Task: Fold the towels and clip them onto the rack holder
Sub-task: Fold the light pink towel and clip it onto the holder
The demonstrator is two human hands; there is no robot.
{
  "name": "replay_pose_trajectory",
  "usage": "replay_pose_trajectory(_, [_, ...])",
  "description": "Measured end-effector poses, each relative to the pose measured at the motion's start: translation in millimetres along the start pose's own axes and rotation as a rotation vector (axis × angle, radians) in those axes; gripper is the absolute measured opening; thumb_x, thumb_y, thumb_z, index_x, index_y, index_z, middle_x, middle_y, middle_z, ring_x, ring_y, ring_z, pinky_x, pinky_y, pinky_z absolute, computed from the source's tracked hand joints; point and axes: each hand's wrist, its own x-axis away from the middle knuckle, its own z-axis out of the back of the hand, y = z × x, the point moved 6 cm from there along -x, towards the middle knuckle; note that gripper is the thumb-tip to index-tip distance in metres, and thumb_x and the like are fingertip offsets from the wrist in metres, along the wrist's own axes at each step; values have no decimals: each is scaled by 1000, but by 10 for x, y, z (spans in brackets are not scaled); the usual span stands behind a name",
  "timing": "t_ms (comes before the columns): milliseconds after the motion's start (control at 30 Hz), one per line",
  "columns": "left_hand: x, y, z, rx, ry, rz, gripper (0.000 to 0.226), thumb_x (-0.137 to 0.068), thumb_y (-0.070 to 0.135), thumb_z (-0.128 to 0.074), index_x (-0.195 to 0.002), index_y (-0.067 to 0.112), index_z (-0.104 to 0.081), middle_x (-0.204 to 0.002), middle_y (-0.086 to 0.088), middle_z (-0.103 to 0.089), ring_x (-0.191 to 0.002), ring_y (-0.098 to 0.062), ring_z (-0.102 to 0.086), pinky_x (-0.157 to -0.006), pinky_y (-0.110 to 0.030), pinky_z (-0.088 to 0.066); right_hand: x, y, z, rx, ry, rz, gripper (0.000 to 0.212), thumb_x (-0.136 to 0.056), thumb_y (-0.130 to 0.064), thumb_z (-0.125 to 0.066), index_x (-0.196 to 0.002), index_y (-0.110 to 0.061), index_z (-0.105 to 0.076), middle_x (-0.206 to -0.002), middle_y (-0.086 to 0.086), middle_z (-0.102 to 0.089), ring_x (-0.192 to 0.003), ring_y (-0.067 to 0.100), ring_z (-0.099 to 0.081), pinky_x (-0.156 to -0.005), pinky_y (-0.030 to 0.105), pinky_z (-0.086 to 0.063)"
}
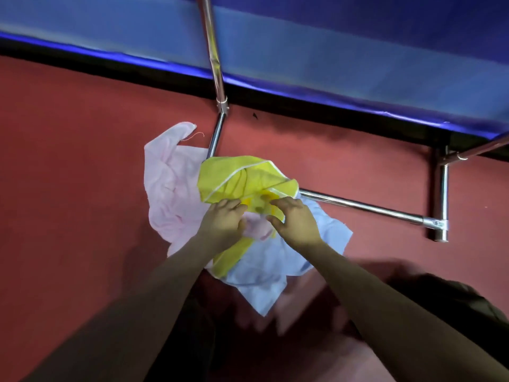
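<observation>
A heap of towels lies on the red floor at the foot of a chrome rack [358, 205]. A crumpled yellow towel [237, 177] with white edging is on top, a pink towel [170, 188] spreads to the left, and a light blue towel [264, 266] lies beneath on the right. My left hand [223, 224] and my right hand [294, 221] are side by side on the near edge of the yellow towel, fingers curled into the cloth and pinching it. Small yellow shapes show between my fingertips; I cannot tell what they are.
The rack's chrome upright [214, 59] rises at the back, and its base bar runs right to a jointed post [442, 199]. A blue wall [330, 51] with a black skirting stands behind. Red floor [68, 175] stretches to the left. A dark shape [454, 299] lies at the lower right.
</observation>
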Motion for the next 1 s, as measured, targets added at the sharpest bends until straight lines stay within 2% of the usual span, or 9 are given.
replay_pose_trajectory(67, [-45,-131,-241,-56,11,-12,43,-74,30,-39,-96,12,-71,-102,-9,-71,-83,-27,-69,-68,-30,-53,-59,84,-260,30,-12,11,48,-88,-36,-58,-130,-12,-56,-129,9,-58,-118,32,-50,-95,36,-33])
replay_pose_trajectory(300, [-171,-157,-728,-182,40,-60,46,-72,36,-41,-103,18,-69,-96,0,-69,-85,-25,-66,-68,-31,-51,-210,336,-778,211,-87,-81,56,-91,-41,-53,-141,-25,-35,-142,-6,-41,-132,20,-31,-104,37,1])
replay_pose_trajectory(367, [-198,-128,-732,-221,78,-32,41,-72,37,-42,-95,20,-70,-84,0,-65,-78,-26,-63,-68,-34,-43,-230,318,-775,220,-26,-55,40,-91,-32,-53,-130,-23,-51,-130,-2,-51,-123,25,-40,-102,38,-4])
replay_pose_trajectory(433, [-204,-111,-708,-202,178,-46,30,-77,36,-46,-82,17,-69,-74,-3,-60,-72,-27,-60,-68,-36,-33,-217,274,-701,158,128,8,18,-86,-20,-56,-98,-18,-70,-101,5,-63,-102,33,-55,-92,38,-14])
replay_pose_trajectory(500, [-186,-95,-620,-111,292,-42,29,-85,34,-48,-74,14,-66,-70,-4,-57,-70,-25,-54,-66,-36,-30,-159,264,-569,58,238,20,11,-78,-19,-60,-76,-16,-70,-81,5,-65,-81,33,-60,-80,36,-19])
replay_pose_trajectory(633, [-80,65,-268,93,389,0,28,-90,33,-43,-74,17,-61,-73,-1,-56,-73,-20,-48,-69,-34,-29,59,186,-224,-101,279,57,17,-85,-23,-53,-80,-14,-67,-77,1,-67,-77,26,-62,-82,27,-17])
replay_pose_trajectory(767, [94,398,205,205,381,-116,31,-93,30,-40,-78,13,-61,-73,0,-61,-73,-23,-60,-70,-33,-32,392,28,251,-330,274,-24,22,-98,-21,-47,-93,-11,-67,-84,-6,-65,-87,-13,-50,-97,31,-28])
replay_pose_trajectory(900, [344,719,761,208,478,-161,29,-92,29,-43,-79,11,-63,-72,-1,-61,-73,-20,-54,-69,-34,-35,761,-212,802,-680,349,-76,17,-93,-9,-56,-80,-19,-62,-75,-14,-61,-72,-6,-54,-70,11,-41])
replay_pose_trajectory(1000, [576,927,1192,198,548,-168,28,-91,27,-42,-82,12,-63,-74,-2,-63,-77,-19,-53,-73,-34,-35,1045,-465,1230,-787,416,-70,13,-90,-10,-61,-79,-17,-62,-74,-13,-62,-69,-2,-53,-68,13,-42])
